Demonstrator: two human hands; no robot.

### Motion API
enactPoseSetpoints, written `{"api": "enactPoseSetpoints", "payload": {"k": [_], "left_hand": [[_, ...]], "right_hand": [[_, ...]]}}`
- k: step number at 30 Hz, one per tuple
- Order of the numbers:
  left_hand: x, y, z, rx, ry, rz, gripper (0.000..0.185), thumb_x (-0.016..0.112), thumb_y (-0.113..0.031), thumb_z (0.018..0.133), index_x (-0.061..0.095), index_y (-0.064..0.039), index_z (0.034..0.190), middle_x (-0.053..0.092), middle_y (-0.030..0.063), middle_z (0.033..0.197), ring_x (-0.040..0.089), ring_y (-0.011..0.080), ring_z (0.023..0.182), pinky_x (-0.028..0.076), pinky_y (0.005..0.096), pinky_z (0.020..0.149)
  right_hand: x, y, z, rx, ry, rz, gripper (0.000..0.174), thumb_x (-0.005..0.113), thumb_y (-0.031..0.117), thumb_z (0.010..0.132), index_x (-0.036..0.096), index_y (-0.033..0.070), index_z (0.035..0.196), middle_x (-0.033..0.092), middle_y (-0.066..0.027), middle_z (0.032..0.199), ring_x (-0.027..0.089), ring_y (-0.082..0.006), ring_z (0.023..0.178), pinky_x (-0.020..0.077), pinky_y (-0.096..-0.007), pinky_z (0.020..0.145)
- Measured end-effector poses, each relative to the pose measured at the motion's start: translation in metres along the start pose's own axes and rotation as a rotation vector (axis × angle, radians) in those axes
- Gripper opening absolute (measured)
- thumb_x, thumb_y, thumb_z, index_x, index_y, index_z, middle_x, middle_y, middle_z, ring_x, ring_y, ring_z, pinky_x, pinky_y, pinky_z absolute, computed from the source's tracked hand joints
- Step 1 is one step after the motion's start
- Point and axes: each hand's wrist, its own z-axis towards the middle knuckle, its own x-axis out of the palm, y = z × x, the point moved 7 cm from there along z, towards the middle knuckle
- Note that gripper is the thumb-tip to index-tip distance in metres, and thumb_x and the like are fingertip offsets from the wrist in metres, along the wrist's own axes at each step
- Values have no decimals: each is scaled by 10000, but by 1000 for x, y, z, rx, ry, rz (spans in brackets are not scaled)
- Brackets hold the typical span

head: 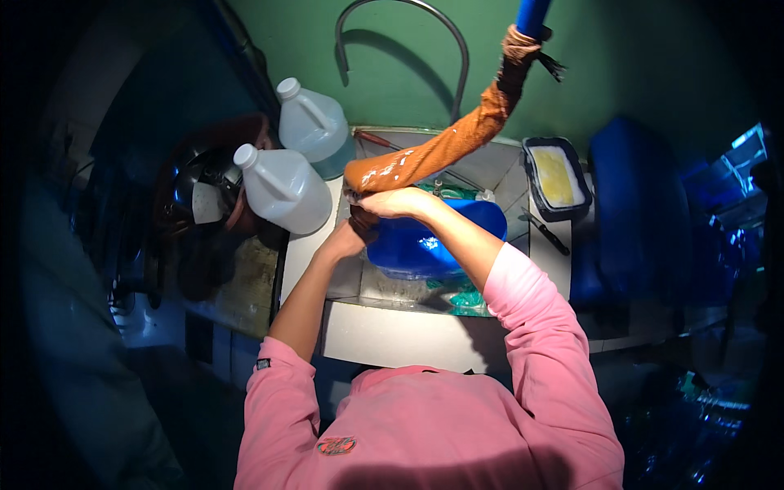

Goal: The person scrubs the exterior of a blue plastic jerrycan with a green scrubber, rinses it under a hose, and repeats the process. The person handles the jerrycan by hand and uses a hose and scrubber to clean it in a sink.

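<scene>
A wet orange cloth tube (pixel 422 159) hangs from a blue pipe (pixel 531 17) and slants down to the left, tied on with a cord. My right hand (pixel 389 202) grips its lower end, palm down. Close beneath it is my left hand (pixel 358 228), partly hidden by the right; its fingers and whatever they hold cannot be made out. Below both hands a blue plastic basin (pixel 416 248) sits in the tiled sink (pixel 392 288). My right forearm crosses over the basin.
Two translucent plastic jugs, a front one (pixel 285 193) and a rear one (pixel 315 122), stand left of the sink. Right of it are a black tub (pixel 557 177) with a yellowish block and a black-handled knife (pixel 549 237). A curved grey tube (pixel 462 61) rises behind. Green netting (pixel 468 300) lies in the sink.
</scene>
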Motion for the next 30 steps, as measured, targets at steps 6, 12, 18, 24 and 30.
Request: {"api": "enactPoseSetpoints", "payload": {"k": [6,12,18,24,30], "left_hand": [[13,44,-2,-449,40,-444,390,599,-302,949,595,-23,1222,651,178,1067,663,281,889,545,400,733],[53,64,-16,-690,6,-1315,438,412,-465,1041,614,-88,1139,613,65,848,610,198,695,512,365,573],[63,63,-18,-535,39,-1499,481,339,-501,1044,593,-114,1176,622,67,862,609,214,744,526,416,706],[13,23,-29,-73,-232,-74,447,598,-298,955,516,-19,1295,628,172,1184,646,319,1015,497,452,887],[14,16,-25,-169,-314,-483,424,570,-371,995,585,-17,1228,659,218,1042,643,348,879,504,427,810]], "right_hand": [[9,-1,33,87,109,122,361,485,236,884,651,-41,1044,691,-152,954,619,-264,886,481,-413,860],[16,-12,55,56,127,56,332,505,215,827,669,-45,953,679,-155,848,609,-251,797,488,-402,792],[31,-19,67,-117,113,246,366,495,238,848,689,-10,1035,711,-160,967,645,-254,880,499,-397,853],[25,-65,10,229,187,-327,488,509,399,952,614,49,1276,670,-167,1233,619,-283,1165,457,-368,1021],[-14,-54,-22,193,20,-415,293,637,307,867,727,69,1011,729,-173,974,696,-336,970,525,-435,815]]}}
